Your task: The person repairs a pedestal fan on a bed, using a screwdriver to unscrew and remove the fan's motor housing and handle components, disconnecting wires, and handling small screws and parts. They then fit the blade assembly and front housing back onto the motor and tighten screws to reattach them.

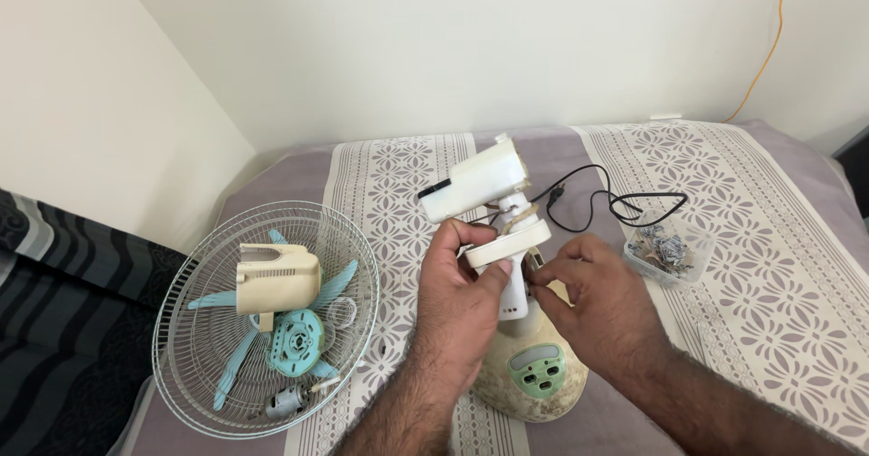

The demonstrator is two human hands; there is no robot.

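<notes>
A cream table-fan body stands on its round base (534, 379), which has a green button panel. Its white neck (516, 298) rises to a tilted motor housing (475, 183). My left hand (462, 298) grips the white collar piece (507, 242) just under the housing. My right hand (597, 298) pinches at the neck's right side, fingertips on a small part there that I cannot make out. A black power cord (615, 204) trails from the fan toward the back right.
A wire fan guard (195, 365) lies at the left holding a cream housing cover (279, 280), teal blades (294, 338), a small grey motor (285, 403). A clear plastic tub (665, 255) of small metal parts sits right of the fan. Patterned bedcover underneath; wall behind.
</notes>
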